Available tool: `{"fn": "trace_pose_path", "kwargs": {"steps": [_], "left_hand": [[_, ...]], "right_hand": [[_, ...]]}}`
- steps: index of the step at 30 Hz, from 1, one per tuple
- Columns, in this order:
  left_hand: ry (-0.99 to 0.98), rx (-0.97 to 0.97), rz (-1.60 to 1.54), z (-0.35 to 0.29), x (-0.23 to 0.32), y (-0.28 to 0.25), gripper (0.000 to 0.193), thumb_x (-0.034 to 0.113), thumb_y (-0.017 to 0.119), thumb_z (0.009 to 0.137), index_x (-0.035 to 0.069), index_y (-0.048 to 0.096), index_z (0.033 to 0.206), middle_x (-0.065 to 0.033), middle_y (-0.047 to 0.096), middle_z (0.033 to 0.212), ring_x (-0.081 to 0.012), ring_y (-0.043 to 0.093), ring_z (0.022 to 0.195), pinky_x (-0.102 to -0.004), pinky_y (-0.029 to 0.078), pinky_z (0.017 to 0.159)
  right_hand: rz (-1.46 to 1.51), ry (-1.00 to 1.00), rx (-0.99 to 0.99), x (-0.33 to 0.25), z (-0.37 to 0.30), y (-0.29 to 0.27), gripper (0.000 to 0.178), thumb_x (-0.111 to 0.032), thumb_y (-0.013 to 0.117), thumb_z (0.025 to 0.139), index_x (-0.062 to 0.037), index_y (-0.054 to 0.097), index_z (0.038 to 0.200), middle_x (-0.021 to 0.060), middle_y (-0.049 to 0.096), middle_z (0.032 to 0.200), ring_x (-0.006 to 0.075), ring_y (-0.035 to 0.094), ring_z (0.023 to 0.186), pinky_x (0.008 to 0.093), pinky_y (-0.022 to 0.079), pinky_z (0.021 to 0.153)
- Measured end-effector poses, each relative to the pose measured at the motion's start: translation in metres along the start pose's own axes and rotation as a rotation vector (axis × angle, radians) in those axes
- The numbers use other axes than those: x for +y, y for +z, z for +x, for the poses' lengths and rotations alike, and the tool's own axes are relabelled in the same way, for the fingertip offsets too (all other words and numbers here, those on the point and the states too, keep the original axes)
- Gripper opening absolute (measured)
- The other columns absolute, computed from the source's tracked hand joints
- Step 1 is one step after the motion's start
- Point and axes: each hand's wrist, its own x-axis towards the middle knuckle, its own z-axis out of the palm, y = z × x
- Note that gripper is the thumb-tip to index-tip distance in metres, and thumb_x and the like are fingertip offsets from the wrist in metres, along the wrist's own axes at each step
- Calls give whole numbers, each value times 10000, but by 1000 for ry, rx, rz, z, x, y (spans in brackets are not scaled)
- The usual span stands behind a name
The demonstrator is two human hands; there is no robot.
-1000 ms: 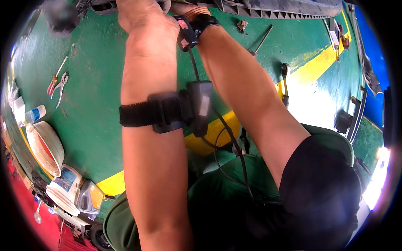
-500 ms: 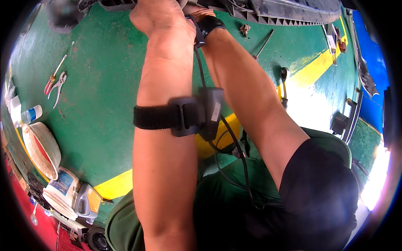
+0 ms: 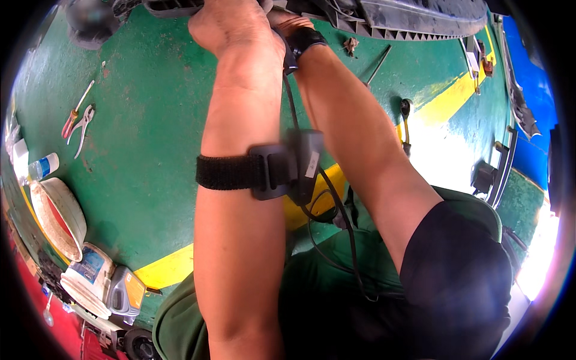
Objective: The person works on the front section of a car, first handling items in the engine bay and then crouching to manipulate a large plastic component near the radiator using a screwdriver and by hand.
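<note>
Both my arms reach to the top edge of the head view, close together. My left hand [image 3: 231,25] is at a large black plastic part, which looks like a car bumper or underbody panel [image 3: 414,18]; its fingers are out of sight beyond the wrist. Just right of it, my right hand [image 3: 289,23] is at the same part, mostly covered by the left wrist, so its fingers are hidden too. What either hand holds cannot be seen. A black strap with a small box [image 3: 279,171] circles my left forearm, and a dark band [image 3: 306,41] sits on my right wrist.
On the green floor at left lie a screwdriver [image 3: 75,114] and pliers [image 3: 84,129]. Nearby are a plastic bottle [image 3: 45,166], a whitish tub [image 3: 59,219] and a grey jug [image 3: 126,291]. A ratchet wrench [image 3: 406,123] and a thin rod [image 3: 379,65] lie to the right.
My left forearm has shifted slightly right and down in the picture. Both hands stay at the black plastic part, and the tools on the floor lie as before.
</note>
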Motion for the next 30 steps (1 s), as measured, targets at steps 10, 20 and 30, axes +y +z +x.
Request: {"fn": "trace_pose_path", "kwargs": {"steps": [10, 20, 30], "left_hand": [[134, -81, -83, 14, -8, -2, 352, 342, 694, 849, 75, 660, 1076, -69, 624, 1057, -264, 606, 852, -332, 521, 662], [110, -86, -94, 31, -9, 4, 336, 314, 687, 853, 115, 648, 1121, -65, 606, 1117, -245, 600, 916, -467, 507, 695], [132, -86, -124, 17, 4, 6, 277, 95, 694, 855, 25, 575, 1095, -77, 580, 1114, -214, 559, 957, -334, 508, 671]], "right_hand": [[-5, 2, 7, -3, 1, -2, 158, -214, 584, 862, -95, 673, 916, 71, 669, 924, 167, 632, 831, 335, 484, 665], [-16, 14, 12, -6, 7, -1, 141, -200, 588, 859, -93, 674, 894, 68, 671, 900, 157, 635, 809, 330, 486, 640], [-5, 13, -2, -12, 13, -2, 127, -186, 592, 855, -92, 675, 873, 65, 672, 876, 148, 637, 788, 326, 487, 615]]}}
